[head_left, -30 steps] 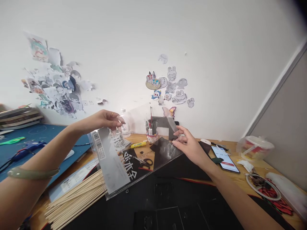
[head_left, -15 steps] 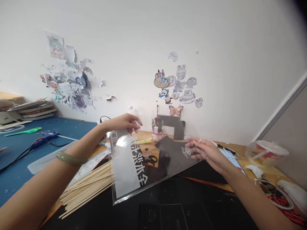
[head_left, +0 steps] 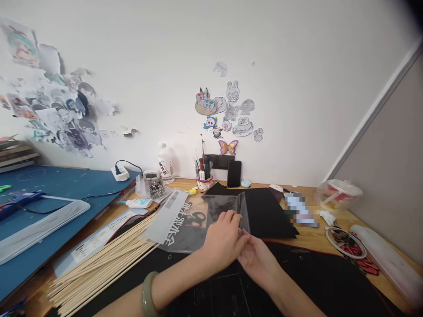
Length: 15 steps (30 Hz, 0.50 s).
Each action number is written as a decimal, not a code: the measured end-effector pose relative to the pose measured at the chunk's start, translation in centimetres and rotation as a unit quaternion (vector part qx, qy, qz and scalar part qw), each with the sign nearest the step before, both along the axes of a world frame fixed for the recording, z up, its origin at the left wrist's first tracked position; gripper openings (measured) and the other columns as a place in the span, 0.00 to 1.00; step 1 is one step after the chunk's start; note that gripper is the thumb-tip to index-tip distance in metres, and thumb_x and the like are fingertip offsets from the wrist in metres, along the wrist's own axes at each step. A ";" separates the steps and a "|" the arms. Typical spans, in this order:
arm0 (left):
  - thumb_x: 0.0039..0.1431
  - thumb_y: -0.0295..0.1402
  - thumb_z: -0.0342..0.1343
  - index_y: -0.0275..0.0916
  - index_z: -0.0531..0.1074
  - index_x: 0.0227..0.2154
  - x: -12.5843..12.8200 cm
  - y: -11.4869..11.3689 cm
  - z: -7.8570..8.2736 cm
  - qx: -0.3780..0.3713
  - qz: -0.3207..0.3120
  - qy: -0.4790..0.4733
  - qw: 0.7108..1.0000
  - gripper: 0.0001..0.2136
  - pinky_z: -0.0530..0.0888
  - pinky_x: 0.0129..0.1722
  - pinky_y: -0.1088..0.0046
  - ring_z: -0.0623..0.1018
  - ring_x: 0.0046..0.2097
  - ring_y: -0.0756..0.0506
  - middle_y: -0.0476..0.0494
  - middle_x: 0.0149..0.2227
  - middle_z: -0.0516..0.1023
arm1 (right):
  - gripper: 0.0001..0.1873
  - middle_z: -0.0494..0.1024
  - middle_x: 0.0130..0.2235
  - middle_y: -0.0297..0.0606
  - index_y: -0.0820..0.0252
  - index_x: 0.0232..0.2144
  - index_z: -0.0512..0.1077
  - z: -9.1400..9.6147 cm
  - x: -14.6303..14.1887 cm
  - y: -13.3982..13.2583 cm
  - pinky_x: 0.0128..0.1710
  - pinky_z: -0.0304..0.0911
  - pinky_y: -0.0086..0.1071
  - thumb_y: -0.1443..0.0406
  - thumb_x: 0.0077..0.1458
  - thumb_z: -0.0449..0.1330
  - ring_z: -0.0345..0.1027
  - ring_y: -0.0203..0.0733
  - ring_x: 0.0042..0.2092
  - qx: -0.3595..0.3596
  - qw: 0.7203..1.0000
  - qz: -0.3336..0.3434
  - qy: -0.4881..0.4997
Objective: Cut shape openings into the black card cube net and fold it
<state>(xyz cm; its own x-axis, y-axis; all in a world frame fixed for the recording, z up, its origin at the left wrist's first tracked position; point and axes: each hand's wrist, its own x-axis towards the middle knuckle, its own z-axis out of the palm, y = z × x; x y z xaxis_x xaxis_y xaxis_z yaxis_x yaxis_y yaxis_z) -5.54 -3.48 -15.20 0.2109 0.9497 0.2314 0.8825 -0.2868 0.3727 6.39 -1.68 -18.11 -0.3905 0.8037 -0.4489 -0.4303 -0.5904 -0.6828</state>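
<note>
A clear plastic bag (head_left: 180,229) with white printed characters and a pale panel lies in front of me, a pair of scissors (head_left: 199,219) showing through it. My left hand (head_left: 222,240) is over the bag's lower right part, its fingers curled and bent down. My right hand (head_left: 259,263) meets it from the right, and the fingertips of both come together at the bag's right edge. What is pinched between them is hidden. Black sheets (head_left: 269,211) lie behind and to the right of the hands. A bundle of thin wooden sticks (head_left: 105,266) is left of the bag.
A pen cup (head_left: 204,180), a black phone (head_left: 234,174) and a water bottle (head_left: 165,164) stand along the wall. At left are a glue bottle (head_left: 139,203) and a blue mat (head_left: 66,185). An embroidery hoop (head_left: 346,243) and a wrapped tub (head_left: 340,193) sit at right.
The bag has gone from raised and tilted to lower on the table. My left hand has moved right and down, my right hand left and down, and they now meet. The view has turned right.
</note>
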 end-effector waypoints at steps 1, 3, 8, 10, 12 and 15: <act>0.55 0.43 0.45 0.41 0.61 0.47 0.5 -0.4 -0.4 -0.003 -0.001 0.005 1.000 0.19 0.70 0.38 0.63 0.65 0.49 0.38 0.36 0.49 0.64 | 0.10 0.77 0.29 0.32 0.57 0.26 0.69 -0.2 -0.1 -0.5 0.40 0.65 0.26 0.70 0.54 0.50 0.72 0.33 0.36 -0.009 1.000 0.000 0.011; 0.55 0.39 0.44 0.43 0.63 0.46 0.7 -0.9 -1.1 -0.010 -0.004 0.020 1.000 0.16 0.71 0.36 0.63 0.65 0.49 0.38 0.36 0.49 0.62 | 0.10 0.77 0.28 0.31 0.57 0.26 0.70 -0.4 0.0 -1.4 0.38 0.65 0.26 0.68 0.55 0.50 0.72 0.33 0.34 -0.022 0.999 0.002 0.032; 0.48 0.27 0.47 0.45 0.67 0.42 0.0 -1.4 -1.7 -0.033 -0.006 0.077 0.996 0.17 0.72 0.33 0.62 0.66 0.46 0.37 0.37 0.48 0.63 | 0.10 0.77 0.30 0.35 0.60 0.28 0.71 -0.5 0.8 -2.4 0.39 0.63 0.28 0.64 0.55 0.51 0.71 0.35 0.34 -0.061 0.993 0.061 0.078; 0.47 0.26 0.48 0.45 0.68 0.40 -0.1 -1.5 -1.5 -0.035 0.005 0.099 0.994 0.16 0.72 0.31 0.62 0.65 0.46 0.35 0.36 0.49 0.63 | 0.09 0.77 0.30 0.35 0.62 0.28 0.72 -0.5 1.2 -2.5 0.37 0.63 0.28 0.65 0.54 0.53 0.71 0.34 0.32 -0.059 0.993 0.085 0.051; 0.48 0.25 0.48 0.44 0.68 0.40 -0.1 -1.8 -1.0 -0.032 0.022 0.118 0.992 0.15 0.72 0.31 0.61 0.65 0.47 0.34 0.34 0.50 0.62 | 0.08 0.77 0.31 0.37 0.63 0.31 0.72 -0.6 1.6 -2.5 0.34 0.63 0.27 0.64 0.52 0.55 0.72 0.35 0.33 -0.041 0.994 0.100 0.014; 0.51 0.23 0.45 0.40 0.70 0.38 -0.3 -2.4 -0.1 -0.018 0.056 0.146 0.987 0.14 0.73 0.31 0.61 0.65 0.47 0.34 0.32 0.49 0.64 | 0.12 0.77 0.37 0.43 0.65 0.36 0.70 -0.8 2.0 -2.6 0.33 0.63 0.27 0.63 0.51 0.56 0.72 0.39 0.38 -0.001 0.993 0.115 -0.041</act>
<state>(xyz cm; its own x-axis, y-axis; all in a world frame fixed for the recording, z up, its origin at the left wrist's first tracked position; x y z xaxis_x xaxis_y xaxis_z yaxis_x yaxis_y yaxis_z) -5.84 -5.93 -15.33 0.1574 0.9773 0.1417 0.9793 -0.1730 0.1051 8.36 -4.27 -18.90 -0.5256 0.6968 -0.4881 -0.2273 -0.6679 -0.7087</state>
